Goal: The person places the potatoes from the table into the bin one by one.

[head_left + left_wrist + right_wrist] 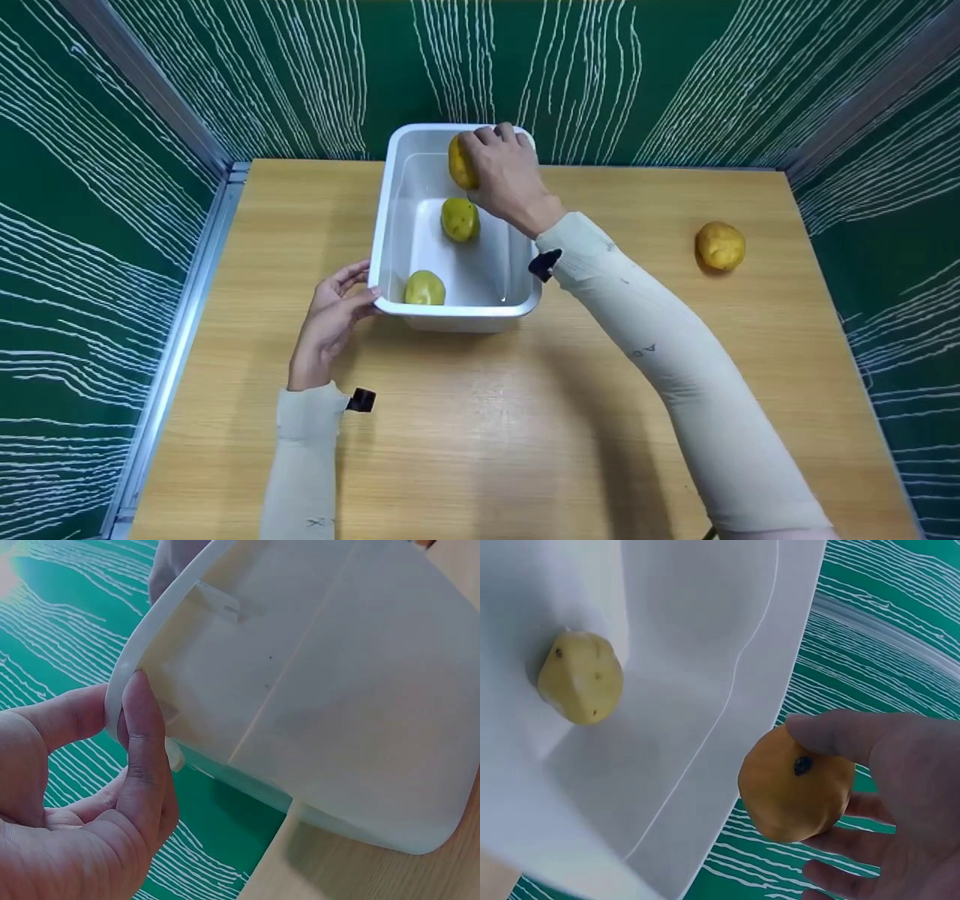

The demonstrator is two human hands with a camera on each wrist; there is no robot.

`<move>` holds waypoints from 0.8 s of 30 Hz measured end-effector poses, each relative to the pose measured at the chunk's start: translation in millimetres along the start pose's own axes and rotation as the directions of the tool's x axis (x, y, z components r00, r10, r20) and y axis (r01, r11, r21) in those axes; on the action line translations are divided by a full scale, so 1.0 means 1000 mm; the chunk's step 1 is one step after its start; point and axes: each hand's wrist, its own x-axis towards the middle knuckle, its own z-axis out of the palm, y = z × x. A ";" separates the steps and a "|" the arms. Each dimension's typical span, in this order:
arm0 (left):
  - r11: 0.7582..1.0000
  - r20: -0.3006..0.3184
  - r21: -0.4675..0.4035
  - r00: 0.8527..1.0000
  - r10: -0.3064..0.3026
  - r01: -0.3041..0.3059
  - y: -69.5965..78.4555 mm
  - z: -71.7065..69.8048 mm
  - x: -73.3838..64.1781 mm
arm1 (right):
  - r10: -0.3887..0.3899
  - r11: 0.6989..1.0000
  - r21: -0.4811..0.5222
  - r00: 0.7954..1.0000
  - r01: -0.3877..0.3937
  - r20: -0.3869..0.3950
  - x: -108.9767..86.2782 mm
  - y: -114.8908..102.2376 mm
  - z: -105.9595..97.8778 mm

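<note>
My right hand (508, 176) grips a yellow-brown potato (463, 163) over the far end of a white plastic tub (381, 217). In the right wrist view, the thumb and fingers hold this potato (791, 787), which has a dark spot, beside the tub's rim. Inside the tub lie two greenish-yellow potatoes, one near the middle (460, 220) and one by the near wall (425, 289). At the tub's near left corner, my left hand (334, 315) pinches the rim; in the left wrist view, thumb and finger (146, 735) press it from both sides.
Another potato (721, 246) sits on the wooden table (465, 435) at the right. Green walls with white wavy lines (487, 67) rise behind the table and at both sides. A metal strip (187, 315) runs along the left edge.
</note>
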 end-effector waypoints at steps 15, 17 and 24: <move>1.000 -0.004 -0.024 1.000 0.010 -0.010 -0.001 -0.001 0.000 | 0.016 1.000 0.020 0.996 -0.018 0.084 0.010 -0.013 0.022; 1.000 -0.001 -0.023 1.000 0.008 -0.008 -0.001 -0.001 0.000 | 0.015 1.000 0.020 0.995 -0.018 0.102 0.012 -0.015 0.025; 1.000 -0.009 -0.017 1.000 0.003 -0.003 0.000 0.000 -0.001 | 0.003 1.000 0.024 0.993 -0.006 0.120 0.014 -0.020 0.037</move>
